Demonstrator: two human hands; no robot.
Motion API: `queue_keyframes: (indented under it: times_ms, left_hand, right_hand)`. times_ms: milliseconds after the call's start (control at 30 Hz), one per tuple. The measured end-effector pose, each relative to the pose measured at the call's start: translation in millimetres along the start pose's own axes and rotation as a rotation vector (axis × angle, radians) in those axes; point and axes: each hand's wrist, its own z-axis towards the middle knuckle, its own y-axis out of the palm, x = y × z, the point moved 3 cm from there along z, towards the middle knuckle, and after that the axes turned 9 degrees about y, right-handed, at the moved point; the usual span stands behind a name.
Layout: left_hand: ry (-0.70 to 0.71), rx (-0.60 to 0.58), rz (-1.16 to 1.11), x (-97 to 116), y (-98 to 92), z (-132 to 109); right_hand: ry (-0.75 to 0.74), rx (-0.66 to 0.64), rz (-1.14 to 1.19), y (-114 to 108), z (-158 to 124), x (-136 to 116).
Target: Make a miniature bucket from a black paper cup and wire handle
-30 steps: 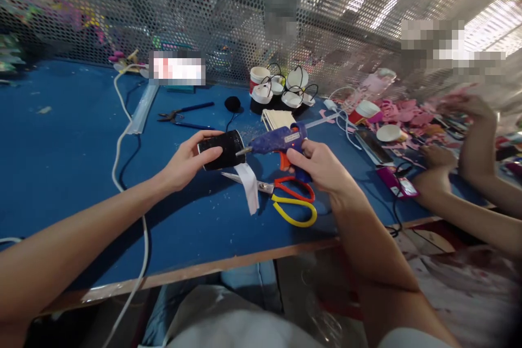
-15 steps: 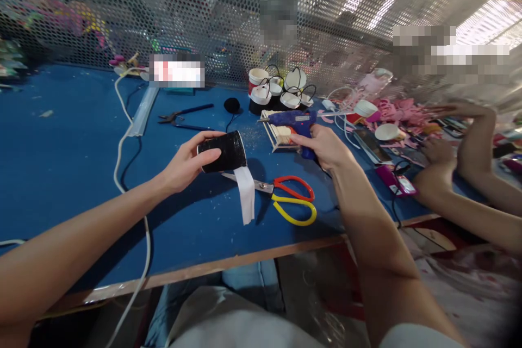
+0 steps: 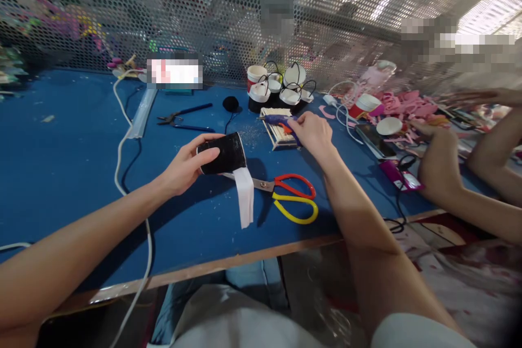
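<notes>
My left hand (image 3: 185, 166) grips a black glittery cup (image 3: 223, 153) lying on its side above the blue table (image 3: 69, 163). A white strip (image 3: 245, 203) hangs down from the cup's rim. My right hand (image 3: 312, 133) rests farther back on the blue glue gun (image 3: 278, 118), which lies over a small stand of pale sticks (image 3: 279, 130). Its fingers curl around the gun's handle. Red and yellow scissors (image 3: 291, 199) lie on the table between my two hands.
Black cups with white lids and wire handles (image 3: 281, 91) stand by the perforated metal screen. Pliers (image 3: 183, 115), a white cable (image 3: 120, 147) and a black pompom (image 3: 230, 103) lie at the left. At the right, another person's arms (image 3: 457, 185) work among pink cutouts (image 3: 402, 106).
My right hand carried the glue gun away from the cup, back and down onto the stick stand. My left hand kept the cup nearly still.
</notes>
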Motion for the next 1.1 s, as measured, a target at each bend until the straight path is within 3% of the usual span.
queue_keyframes:
  times_ms: [100,133,233,267,467,533,667,733,867,1100]
  left_hand:
    - [-0.044,0.006,-0.074,2,2.8,0]
    - [-0.052,0.017,-0.096,3,3.6,0]
    - [-0.094,0.053,-0.169,3,7.5,-1]
    - [-0.121,0.055,-0.197,1,9.5,-1]
    - [-0.303,-0.017,-0.183,-14,17.3,-6]
    - [-0.169,-0.019,-0.011,-10,13.1,-6]
    - [0.417,-0.023,0.534,16,9.8,-8]
    - [0.574,-0.053,0.748,25,15.4,-12]
    - [0.648,-0.085,0.917,29,28.8,-20]
    - [0.549,-0.036,0.725,37,33.9,-26]
  right_hand:
    - [-0.274,0.100,0.166,-16,-27,-18]
    - [-0.396,0.022,0.296,-21,-41,-26]
    - [-0.738,-0.451,0.597,-27,-87,-51]
    - [-0.771,-0.472,0.679,-30,-99,-57]
    - [-0.698,-0.464,0.898,-21,-126,-67]
    - [-0.657,-0.440,0.912,-17,-126,-64]
    - [-0.626,-0.347,0.875,-14,-126,-58]
    - [-0.636,-0.319,0.842,-13,-127,-57]
    - [-0.668,-0.297,0.780,-12,-132,-59]
    - [-0.736,-0.291,0.765,-17,-142,-59]
